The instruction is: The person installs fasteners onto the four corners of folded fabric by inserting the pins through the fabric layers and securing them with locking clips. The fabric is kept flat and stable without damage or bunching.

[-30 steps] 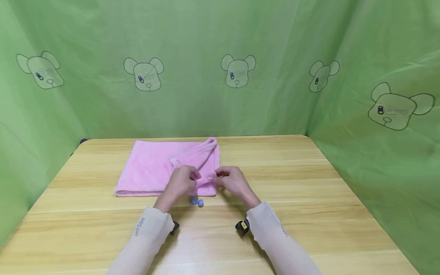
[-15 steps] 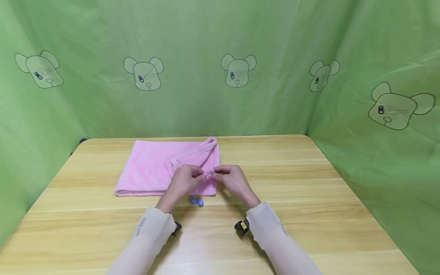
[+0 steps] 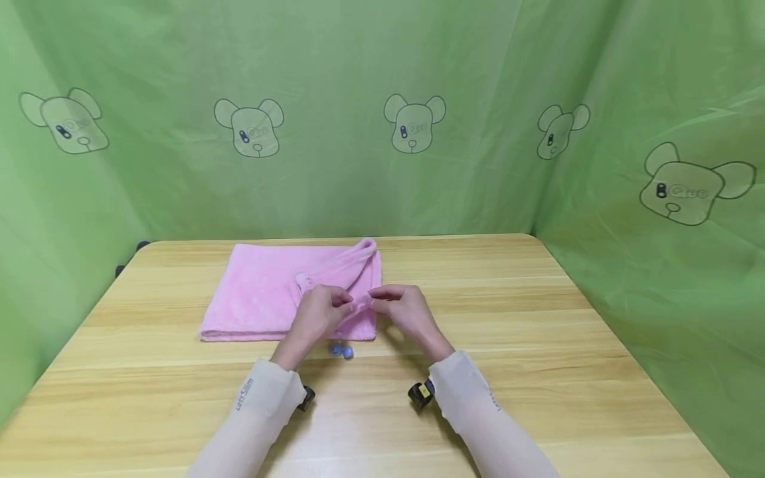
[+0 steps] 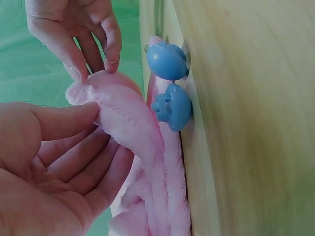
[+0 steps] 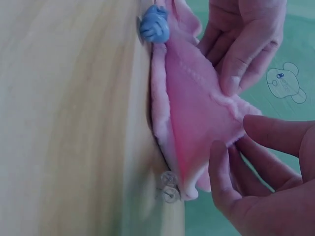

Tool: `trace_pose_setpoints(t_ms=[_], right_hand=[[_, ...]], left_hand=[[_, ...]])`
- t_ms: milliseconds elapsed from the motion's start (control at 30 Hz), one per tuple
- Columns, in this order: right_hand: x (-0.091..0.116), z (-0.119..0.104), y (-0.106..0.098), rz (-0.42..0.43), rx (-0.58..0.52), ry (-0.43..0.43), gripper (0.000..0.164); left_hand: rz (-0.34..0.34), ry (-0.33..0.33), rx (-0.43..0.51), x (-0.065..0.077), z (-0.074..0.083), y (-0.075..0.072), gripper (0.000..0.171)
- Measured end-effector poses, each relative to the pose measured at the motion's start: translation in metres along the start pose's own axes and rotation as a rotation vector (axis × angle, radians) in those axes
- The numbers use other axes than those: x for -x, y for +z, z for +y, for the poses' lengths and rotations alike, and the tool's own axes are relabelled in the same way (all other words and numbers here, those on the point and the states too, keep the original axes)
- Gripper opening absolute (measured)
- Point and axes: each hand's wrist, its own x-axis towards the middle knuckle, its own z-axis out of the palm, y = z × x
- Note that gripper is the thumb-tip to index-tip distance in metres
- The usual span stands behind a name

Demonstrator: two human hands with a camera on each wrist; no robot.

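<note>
Pink plush cloth (image 3: 257, 285), folded, with lifted flap (image 4: 123, 105)

Lying on the wooden table (image 3: 508, 332), left of its middle. Left hand (image 3: 315, 315): pinching the flap between thumb and fingers, remaining fingers half curled. Right hand (image 3: 411, 315): pinching the flap's edge near it, fingers partly spread. Two blue knobs (image 3: 348, 352): resting just beside the cloth's near edge. Handling, by judgement: light, soft, limp, hardly fragile or slippery; probably sagging unless being gripped close to the stitched edge.
</note>
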Motion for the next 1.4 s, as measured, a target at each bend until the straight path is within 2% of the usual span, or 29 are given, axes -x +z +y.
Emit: trace_pose_setpoints(t_ms=[100,167,333,500,667,967,1200,1400], right_hand=[[-0.001,0.0,-0.004,0.021,-0.001,0.001,0.021],[-0.002,0.001,-0.008,0.034,0.045,-0.007,0.021],[-0.003,0.006,-0.014,0.041,0.242,-0.024,0.021],[-0.004,0.011,-0.016,-0.002,0.387,0.003,0.025],[-0.005,0.016,-0.014,-0.053,0.474,0.034,0.031],[-0.004,0.017,-0.016,-0.065,0.511,0.049,0.026],[-0.003,0.016,-0.018,-0.088,0.538,0.065,0.023],[-0.002,0.016,-0.019,-0.092,0.566,0.053,0.02]], left_hand=[[0.018,0.008,-0.01,-0.001,-0.001,0.0,0.004],[0.021,0.004,-0.01,-0.001,-0.001,0.0,0.004],[0.019,-0.011,-0.002,0.0,0.0,-0.001,0.004],[0.011,-0.031,0.004,0.0,0.001,-0.001,0.004],[0.008,-0.031,0.005,0.0,0.0,-0.001,0.004],[0.008,-0.04,-0.013,-0.001,-0.001,0.0,0.004],[0.016,-0.014,-0.027,0.0,-0.001,0.0,0.004],[0.004,-0.037,-0.027,-0.001,-0.002,0.0,0.005]])
